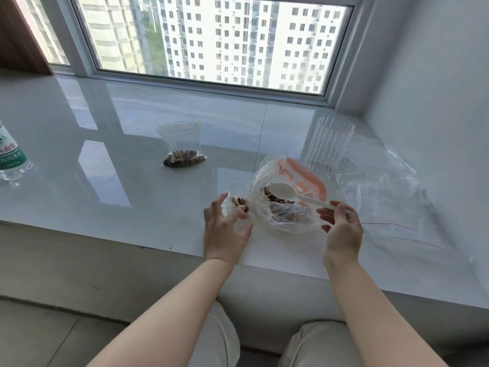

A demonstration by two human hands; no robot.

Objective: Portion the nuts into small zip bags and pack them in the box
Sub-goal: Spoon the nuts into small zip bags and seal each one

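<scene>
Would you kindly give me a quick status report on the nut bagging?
Left hand holds small bag, partly filled. Right hand holds spoon, empty, over big nut bag. One filled bag set aside. Nothing blocking.

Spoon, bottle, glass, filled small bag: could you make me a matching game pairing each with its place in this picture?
Things:
1. spoon
2. bottle
3. glass
4. filled small bag

Places:
A. far left edge
B. alone, mid-sill
C. in the right hand, over the big bag
D. upright behind the big bag

Pairs: 1-C, 2-A, 3-D, 4-B
</scene>
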